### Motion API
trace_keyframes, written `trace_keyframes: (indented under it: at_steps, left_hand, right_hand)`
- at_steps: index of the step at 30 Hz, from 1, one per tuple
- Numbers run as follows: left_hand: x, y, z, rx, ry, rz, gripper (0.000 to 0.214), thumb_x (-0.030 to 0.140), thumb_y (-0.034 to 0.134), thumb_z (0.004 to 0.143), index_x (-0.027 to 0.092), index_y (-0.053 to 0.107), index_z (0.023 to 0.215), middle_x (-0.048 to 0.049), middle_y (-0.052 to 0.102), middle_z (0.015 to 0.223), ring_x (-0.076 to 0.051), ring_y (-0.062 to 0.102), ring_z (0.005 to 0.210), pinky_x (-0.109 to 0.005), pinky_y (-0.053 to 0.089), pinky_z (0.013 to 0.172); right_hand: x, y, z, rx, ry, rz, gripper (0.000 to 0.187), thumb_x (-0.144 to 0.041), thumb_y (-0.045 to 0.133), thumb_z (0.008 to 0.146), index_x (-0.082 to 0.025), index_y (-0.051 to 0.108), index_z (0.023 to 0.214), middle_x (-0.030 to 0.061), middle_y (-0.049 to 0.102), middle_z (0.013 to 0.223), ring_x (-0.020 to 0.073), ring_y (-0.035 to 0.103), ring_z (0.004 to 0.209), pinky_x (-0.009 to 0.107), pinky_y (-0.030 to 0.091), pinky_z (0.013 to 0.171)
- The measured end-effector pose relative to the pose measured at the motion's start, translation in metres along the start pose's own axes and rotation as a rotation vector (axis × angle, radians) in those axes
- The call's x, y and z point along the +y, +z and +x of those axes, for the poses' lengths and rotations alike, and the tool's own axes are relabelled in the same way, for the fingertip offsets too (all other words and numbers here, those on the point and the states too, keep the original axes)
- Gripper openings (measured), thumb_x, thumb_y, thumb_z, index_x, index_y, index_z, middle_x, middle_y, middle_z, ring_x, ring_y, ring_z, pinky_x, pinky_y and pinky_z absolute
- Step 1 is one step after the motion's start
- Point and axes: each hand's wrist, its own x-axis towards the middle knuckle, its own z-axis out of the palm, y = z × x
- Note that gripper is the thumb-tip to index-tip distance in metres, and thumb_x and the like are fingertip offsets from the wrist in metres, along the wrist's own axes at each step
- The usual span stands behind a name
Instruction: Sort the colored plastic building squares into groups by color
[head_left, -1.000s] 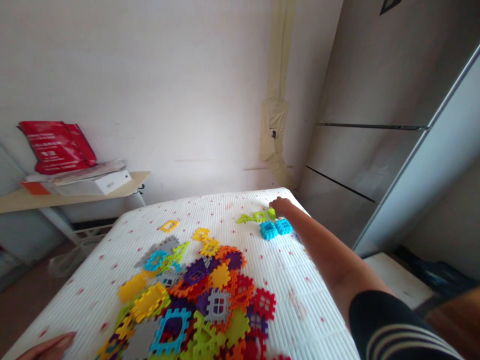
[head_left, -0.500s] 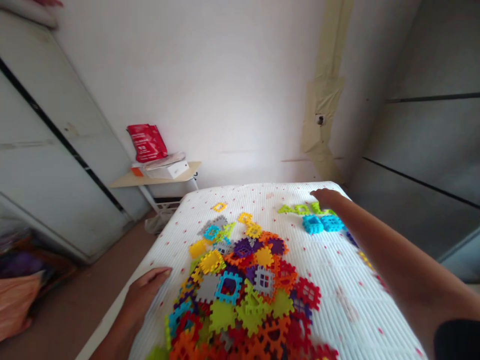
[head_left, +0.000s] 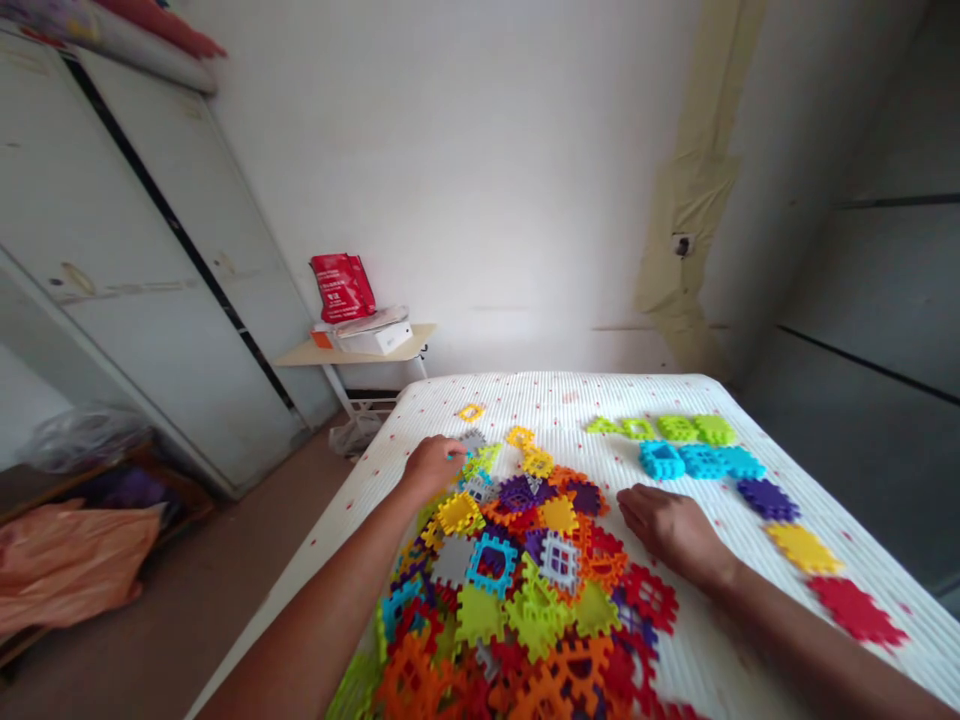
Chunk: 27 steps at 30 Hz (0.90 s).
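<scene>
A heap of interlocking plastic tiles (head_left: pixel 491 610) in several colours lies on the white bedspread (head_left: pixel 570 395). My left hand (head_left: pixel 435 465) is at the heap's far left edge. Its fingers are pinched on a light-blue tile (head_left: pixel 457 456), mostly hidden by the hand. Palm down, my right hand (head_left: pixel 667 520) rests just right of the heap near purple and orange tiles, its fingers stretched out and nothing seen in them. Beyond it, green tiles (head_left: pixel 679 428) form a row, with light-blue tiles (head_left: pixel 701 460) in front of them.
Single purple (head_left: pixel 769 499), yellow (head_left: pixel 805 547) and red (head_left: pixel 856 608) tiles lie along the right side of the bed. One yellow frame tile (head_left: pixel 471 412) lies apart at the back. A small table (head_left: pixel 300 352) holding a red bag (head_left: pixel 342 288) stands by the wall.
My left hand has moved from the bed's left side to the heap's far edge, onto the light-blue tile. My right hand has come back from the green row towards the heap. The view has turned left.
</scene>
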Motion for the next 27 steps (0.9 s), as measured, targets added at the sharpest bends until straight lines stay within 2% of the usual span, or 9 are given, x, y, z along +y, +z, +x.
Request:
trace_keyframes:
  at_steps: [3,6,10,14,18,22,27]
  left_hand:
    - [0.015,0.014,0.023,-0.036,0.005,0.149,0.026,0.030,0.057,0.068,0.024,0.071,0.089,-0.0060,0.068,0.099,-0.023,0.057,0.101,-0.031,0.041,0.088]
    - [0.027,0.025,0.034,-0.063,0.011,0.259,0.030,0.034,0.061,0.066,0.024,0.070,0.092,-0.0105,0.064,0.104,-0.029,0.052,0.107,-0.038,0.039,0.088]
    - [0.038,0.035,0.037,-0.097,0.050,0.337,0.024,0.029,0.062,0.064,0.020,0.068,0.086,-0.0147,0.062,0.103,-0.032,0.048,0.108,-0.045,0.035,0.089]
    - [0.044,0.040,0.034,-0.095,0.074,0.331,0.024,0.019,0.058,0.065,0.019,0.065,0.087,-0.0148,0.061,0.101,-0.031,0.048,0.108,-0.045,0.034,0.089]
    - [0.046,0.042,0.032,-0.099,0.069,0.223,0.024,0.013,0.053,0.067,0.022,0.064,0.087,-0.0111,0.064,0.089,-0.027,0.056,0.097,-0.042,0.037,0.084]
    - [0.047,0.036,0.031,-0.101,0.051,0.009,0.023,0.016,0.052,0.068,0.021,0.066,0.085,-0.0069,0.063,0.077,-0.024,0.058,0.083,-0.036,0.040,0.076]
    - [0.056,0.023,0.024,-0.211,0.052,-0.386,0.041,0.029,0.053,0.068,0.014,0.062,0.104,0.0006,0.053,0.064,-0.013,0.052,0.057,-0.027,0.041,0.057]
  right_hand:
    - [0.001,0.010,-0.017,0.037,0.074,0.069,0.032,-0.021,0.032,0.091,-0.018,0.056,0.070,0.0022,0.059,0.067,0.0109,0.054,0.060,0.022,0.033,0.056]
    - [-0.002,0.012,-0.023,0.025,0.104,0.105,0.031,-0.020,0.032,0.091,-0.018,0.056,0.071,0.0028,0.059,0.069,0.0114,0.055,0.062,0.022,0.035,0.057]
    - [-0.005,0.012,-0.021,-0.004,0.100,0.122,0.029,-0.020,0.034,0.090,-0.018,0.057,0.072,0.0040,0.060,0.072,0.0124,0.056,0.064,0.023,0.036,0.058]
    - [-0.004,0.013,-0.019,0.009,0.088,0.133,0.027,-0.020,0.035,0.089,-0.018,0.057,0.073,0.0039,0.059,0.072,0.0123,0.055,0.062,0.023,0.036,0.058]
    - [-0.006,0.012,-0.019,0.014,0.108,0.123,0.027,-0.019,0.035,0.089,-0.017,0.056,0.072,0.0035,0.059,0.073,0.0114,0.054,0.061,0.022,0.035,0.056]
    - [-0.006,0.011,-0.017,0.008,0.127,0.121,0.027,-0.018,0.036,0.087,-0.017,0.058,0.072,0.0038,0.059,0.072,0.0116,0.055,0.063,0.021,0.036,0.058]
    - [-0.006,0.003,-0.003,0.117,0.142,0.284,0.028,-0.023,0.037,0.090,-0.017,0.062,0.079,0.0050,0.062,0.076,0.0121,0.057,0.066,0.022,0.041,0.062]
